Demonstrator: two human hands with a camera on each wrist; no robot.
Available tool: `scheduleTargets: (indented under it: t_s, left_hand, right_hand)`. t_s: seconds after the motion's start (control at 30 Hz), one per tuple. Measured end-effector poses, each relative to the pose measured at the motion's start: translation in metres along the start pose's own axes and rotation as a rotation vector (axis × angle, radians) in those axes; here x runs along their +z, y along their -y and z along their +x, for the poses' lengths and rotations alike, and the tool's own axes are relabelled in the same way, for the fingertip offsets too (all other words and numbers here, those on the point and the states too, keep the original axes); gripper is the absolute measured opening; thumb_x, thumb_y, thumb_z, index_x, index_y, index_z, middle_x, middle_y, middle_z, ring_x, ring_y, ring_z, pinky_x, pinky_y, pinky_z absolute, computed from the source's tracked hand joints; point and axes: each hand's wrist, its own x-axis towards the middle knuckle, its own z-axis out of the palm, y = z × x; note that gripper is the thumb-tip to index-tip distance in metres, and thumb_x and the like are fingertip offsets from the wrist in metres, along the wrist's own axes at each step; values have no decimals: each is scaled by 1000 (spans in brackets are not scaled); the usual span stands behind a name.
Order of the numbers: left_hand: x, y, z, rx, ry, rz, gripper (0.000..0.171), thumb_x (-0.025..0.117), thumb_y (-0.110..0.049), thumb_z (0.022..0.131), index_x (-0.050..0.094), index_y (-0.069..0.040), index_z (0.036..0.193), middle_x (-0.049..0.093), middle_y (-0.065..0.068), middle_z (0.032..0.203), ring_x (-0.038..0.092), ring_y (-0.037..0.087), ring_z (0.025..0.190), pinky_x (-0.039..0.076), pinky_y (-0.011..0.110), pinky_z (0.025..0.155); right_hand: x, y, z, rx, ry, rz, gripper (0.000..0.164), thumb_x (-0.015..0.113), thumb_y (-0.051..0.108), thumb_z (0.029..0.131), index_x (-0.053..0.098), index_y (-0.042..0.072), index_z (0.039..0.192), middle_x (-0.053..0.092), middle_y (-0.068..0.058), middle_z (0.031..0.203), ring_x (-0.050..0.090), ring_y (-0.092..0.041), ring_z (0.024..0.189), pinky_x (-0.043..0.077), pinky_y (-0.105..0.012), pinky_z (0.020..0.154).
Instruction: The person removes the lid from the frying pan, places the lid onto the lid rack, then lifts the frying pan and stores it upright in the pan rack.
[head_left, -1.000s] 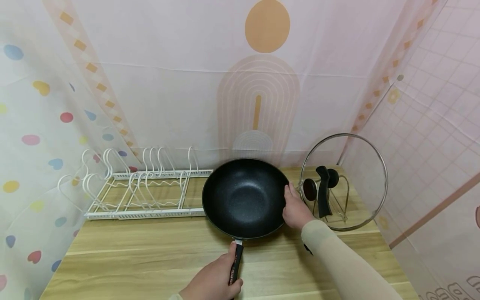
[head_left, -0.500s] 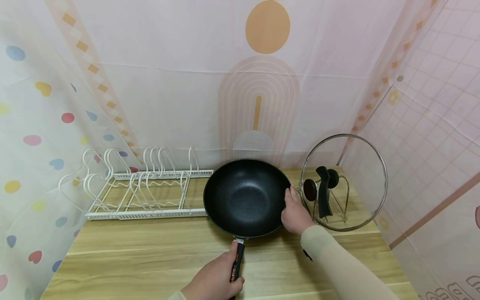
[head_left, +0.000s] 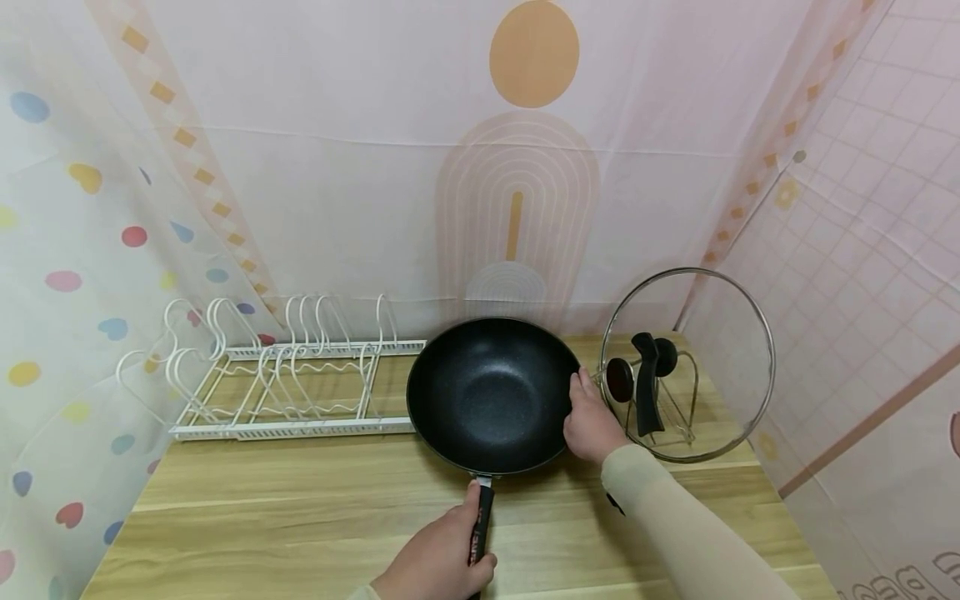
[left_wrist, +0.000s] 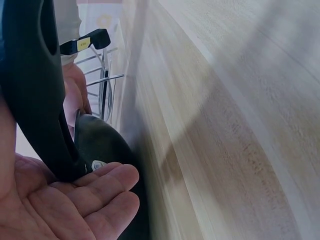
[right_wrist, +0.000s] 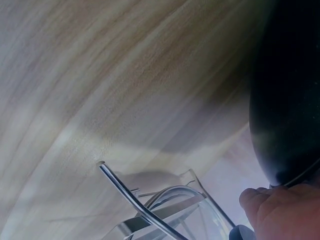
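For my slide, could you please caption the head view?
Left hand holds a pan by its handle, right hand at its rim.

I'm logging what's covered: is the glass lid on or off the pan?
Off: the lid stands to the right of the pan, whose black inside shows uncovered.

A white rack (head_left: 300, 428) stood at the left of the surface (head_left: 285, 517), a glass lid (head_left: 723, 367) stood on edge in a wire stand (head_left: 695, 387) at the right, and printed curtains (head_left: 360, 200) hung behind and at both sides.
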Motion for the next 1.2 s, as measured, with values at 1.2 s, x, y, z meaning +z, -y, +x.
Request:
scheduleTargets:
  t_s: [1.2]
  left_hand:
    - [8, -10, 4, -15, -35, -1, 97, 76, -42, 88, 32, 8, 160, 67, 18, 134, 67, 18, 104, 58, 43, 91]
  right_hand:
    - [1, 4, 1, -24, -40, -67, 63, 49, 12, 108, 24, -15, 160, 12, -31, 172, 16, -49, 160, 24, -58, 129]
